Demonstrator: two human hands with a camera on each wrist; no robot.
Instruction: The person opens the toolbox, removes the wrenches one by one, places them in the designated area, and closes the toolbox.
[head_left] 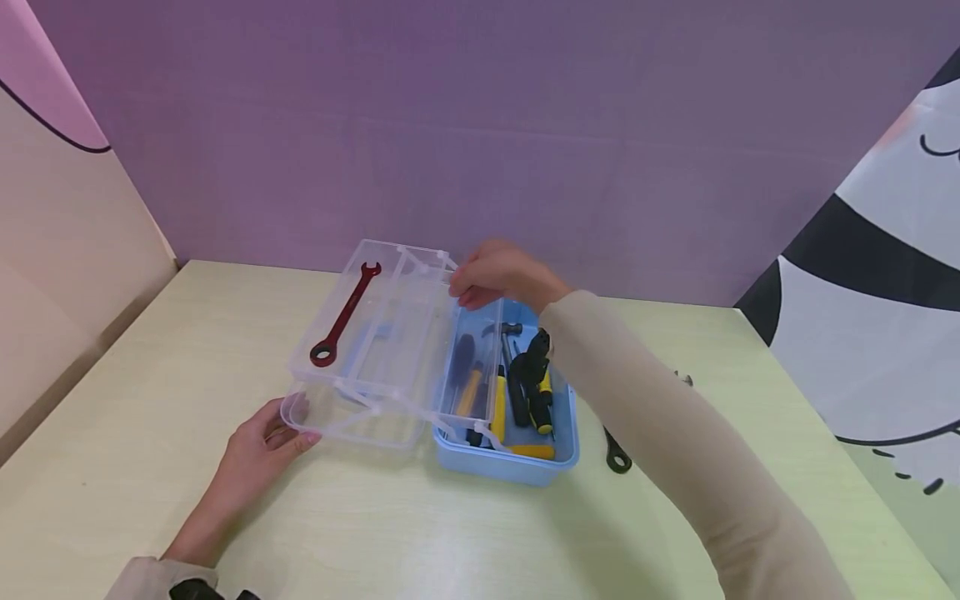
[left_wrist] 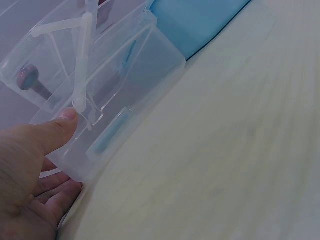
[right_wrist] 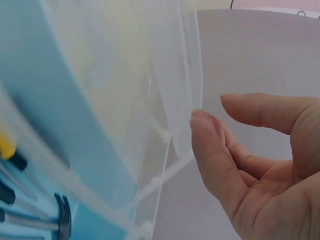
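A blue toolbox [head_left: 487,472] stands on the table with its clear plastic lid [head_left: 390,431] spread to the left. Linked clear trays [head_left: 408,333] sit above lid and base; a red combination wrench [head_left: 347,321] lies in the left one. My left hand [head_left: 258,454] holds the lid's near left corner, thumb against the side and fingers beneath, as the left wrist view [left_wrist: 35,165] of the hand shows. At the trays' far end is my right hand [head_left: 498,271]. Its fingers are bent, thumb and index [right_wrist: 210,145] apart, with nothing between them; whether a fingertip touches the plastic I cannot tell.
Inside the base are a small hammer [head_left: 512,328], yellow-and-black handled tools [head_left: 498,408] and other black tools. Right of the box lies a dark wrench [head_left: 617,457], partly covered by my right sleeve [head_left: 660,408]. A purple panel [head_left: 480,150] closes off the table's back.
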